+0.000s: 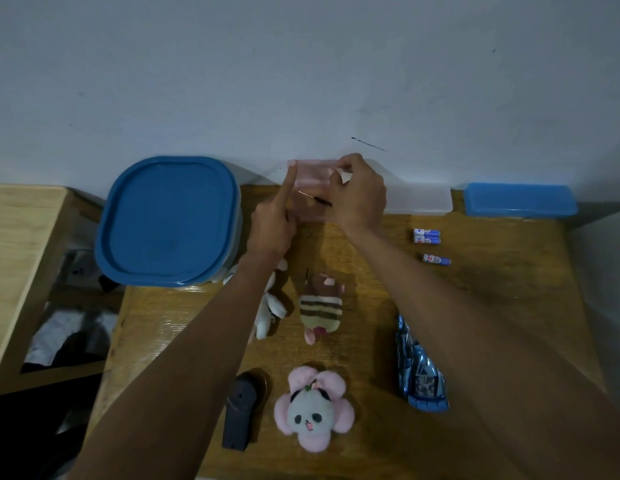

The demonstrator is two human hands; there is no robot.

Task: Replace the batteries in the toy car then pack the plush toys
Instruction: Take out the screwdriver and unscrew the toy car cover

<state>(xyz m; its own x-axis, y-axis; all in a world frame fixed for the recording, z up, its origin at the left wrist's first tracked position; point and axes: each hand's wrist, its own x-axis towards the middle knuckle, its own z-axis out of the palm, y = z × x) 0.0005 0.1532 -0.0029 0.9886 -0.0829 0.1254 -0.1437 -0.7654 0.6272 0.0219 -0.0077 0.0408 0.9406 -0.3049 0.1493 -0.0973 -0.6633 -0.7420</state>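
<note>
**A:** What does the head view give you?

**B:** I see both hands at the far edge of the tabletop [492, 289], on a translucent pink box [310, 199]. My left hand [273, 220] steadies its left side, forefinger straight up along the wall of the box, the other fingers curled. My right hand [358, 195] is closed on the box's right upper edge. Whether its lid is on or coming off, I can't tell.

**A:** And the toy car?

**B:** The blue toy car [421, 368] lies near my right forearm, untouched. Three AA batteries [428, 244] lie loose beyond it, well apart from the car. I judge the battery swap either finished or not begun; the car's underside is hidden.

**A:** The plush toys?

**B:** None packed. The pink panda plush [313, 408] sits nearest me, the striped plush [320, 306] in the middle, and a white plush [270, 306] is partly under my left arm. A big blue-lidded container [168, 220] stands closed at left. A dark remote control [241, 410] lies beside the panda.
</note>
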